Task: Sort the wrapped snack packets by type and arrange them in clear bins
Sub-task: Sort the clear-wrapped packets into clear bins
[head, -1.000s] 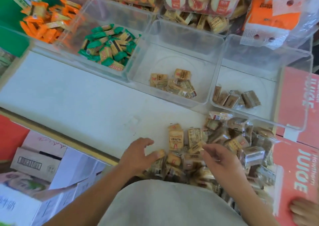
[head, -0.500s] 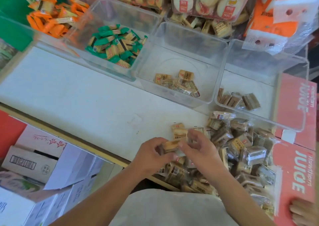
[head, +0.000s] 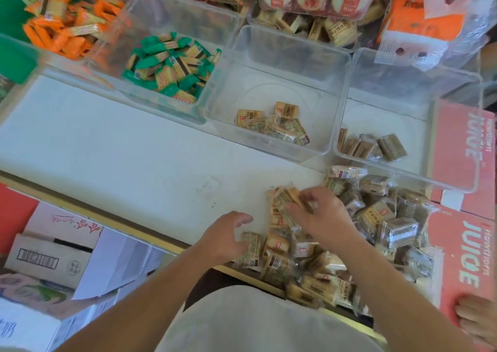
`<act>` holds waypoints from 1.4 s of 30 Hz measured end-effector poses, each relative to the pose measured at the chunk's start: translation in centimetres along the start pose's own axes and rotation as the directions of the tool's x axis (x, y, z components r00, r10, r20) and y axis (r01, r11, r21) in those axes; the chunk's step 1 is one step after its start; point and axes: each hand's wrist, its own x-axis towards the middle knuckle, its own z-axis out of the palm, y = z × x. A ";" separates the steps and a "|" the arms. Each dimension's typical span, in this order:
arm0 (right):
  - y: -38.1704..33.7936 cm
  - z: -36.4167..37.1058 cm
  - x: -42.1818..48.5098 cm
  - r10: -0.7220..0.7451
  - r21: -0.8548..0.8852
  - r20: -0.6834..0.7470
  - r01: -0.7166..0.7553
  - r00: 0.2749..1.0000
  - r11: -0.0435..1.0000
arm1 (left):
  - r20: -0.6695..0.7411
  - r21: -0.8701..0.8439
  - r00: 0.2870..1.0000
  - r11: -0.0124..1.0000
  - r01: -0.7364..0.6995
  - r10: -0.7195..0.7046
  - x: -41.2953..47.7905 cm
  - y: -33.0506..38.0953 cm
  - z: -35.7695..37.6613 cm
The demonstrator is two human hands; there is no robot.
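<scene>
Lining white counter (head: 113, 150): clear bins (head: 282, 47), packets (head: 376, 214).

One wide-angle head-worn camera looks forward and steeply down, close above the white table (head: 107, 142), with clear bins (head: 290, 53) toward 12 o'clock.

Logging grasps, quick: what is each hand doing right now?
Left hand: fingers curled at the edge of the loose pile; whether it grips a packet cannot be told.
Right hand: closed, holding tan packets.
</scene>
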 end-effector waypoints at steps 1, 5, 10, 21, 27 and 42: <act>-0.2 0.4 1.0 -0.051 -0.075 0.035 0.054 0.998 0.996 | 0.043 0.034 0.999 0.999 -0.015 0.014 -0.3 -0.7 0.5; -0.6 2.2 4.1 -0.033 -0.292 0.199 0.092 0.979 0.952 | 0.049 0.243 0.997 0.968 -0.063 0.052 0.2 -2.2 2.1; -1.3 2.9 6.0 0.063 -0.362 0.300 0.052 0.952 0.931 | 0.036 0.158 0.999 0.987 0.023 -0.029 0.4 -3.0 0.5; -1.9 3.2 8.6 0.225 -0.290 0.413 -0.106 0.882 0.951 | -0.286 -0.391 0.958 0.915 -0.100 -0.017 0.4 -1.7 -5.2; -3.0 5.1 8.7 0.104 -0.223 0.480 0.006 0.871 0.975 | -0.359 -0.540 0.862 0.833 0.121 -0.357 1.4 -3.2 -4.0; -7.2 1.7 7.0 0.012 0.111 0.232 -0.038 0.973 0.993 | -0.415 -0.802 0.768 0.594 -0.057 -0.487 0.6 2.8 -8.6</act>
